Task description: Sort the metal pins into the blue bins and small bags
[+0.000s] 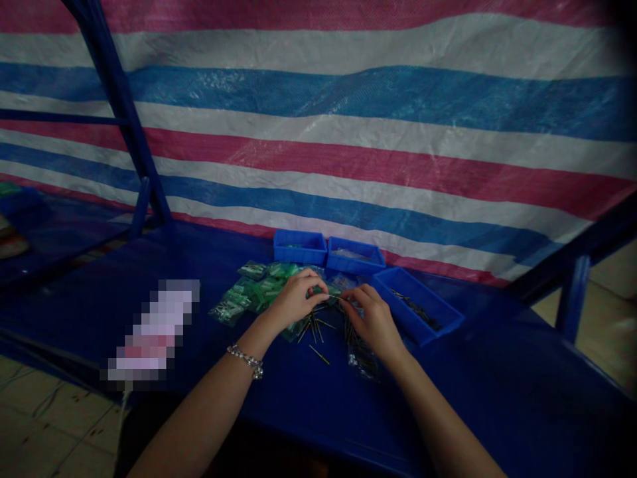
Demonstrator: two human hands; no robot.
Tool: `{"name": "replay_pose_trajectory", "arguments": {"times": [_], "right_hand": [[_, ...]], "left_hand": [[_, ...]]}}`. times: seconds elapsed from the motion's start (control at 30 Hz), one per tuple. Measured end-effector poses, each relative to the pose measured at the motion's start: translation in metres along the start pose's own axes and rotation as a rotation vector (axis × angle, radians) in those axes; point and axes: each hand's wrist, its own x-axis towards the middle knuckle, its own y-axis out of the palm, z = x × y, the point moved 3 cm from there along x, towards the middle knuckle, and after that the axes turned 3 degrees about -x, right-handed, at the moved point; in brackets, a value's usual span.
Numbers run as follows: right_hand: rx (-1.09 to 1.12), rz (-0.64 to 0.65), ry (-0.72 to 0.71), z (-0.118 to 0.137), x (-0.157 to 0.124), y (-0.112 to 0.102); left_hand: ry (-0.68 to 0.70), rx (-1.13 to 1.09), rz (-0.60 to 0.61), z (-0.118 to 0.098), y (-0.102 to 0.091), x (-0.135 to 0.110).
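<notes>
Plenty of room low down: a lane of blue tabletop (323, 398) between the forearms (212, 401), reaching a lone metal rod (319, 354). Beyond, traffic! Plastic packets (231, 299) crowd the left, the slanted bin (411, 323) blocks the right, and the striped tarp (398, 153) walls the back.

Dim light (right-hand corners nearly black); faint glare on the striped sheet (338, 143).

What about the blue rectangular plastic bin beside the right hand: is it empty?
No, thin dark rods lie inside the blue rectangular plastic bin beside the right hand.
</notes>
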Motion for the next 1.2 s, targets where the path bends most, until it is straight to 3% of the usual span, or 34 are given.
{"name": "replay_pose_trajectory", "arguments": {"times": [0.3,0.63,0.9,1.2], "right_hand": [[0.019,0.083,0.010,0.0002,-0.0013,0.0057],[0.021,0.009,0.028,0.0013,0.0003,-0.0032],[-0.002,0.054,0.042,-0.0012,-0.0003,0.0031],[0.082,0.089,0.025,0.0033,-0.0010,0.0029]], "left_hand": [[-0.001,0.003,-0.031,-0.0040,-0.0021,0.0009],[-0.013,0.028,0.018,0.0013,0.0028,-0.0013],[0.006,0.038,-0.037,-0.0011,-0.0002,0.0003],[-0.072,-0.014,0.023,-0.0018,0.0025,-0.0004]]}}
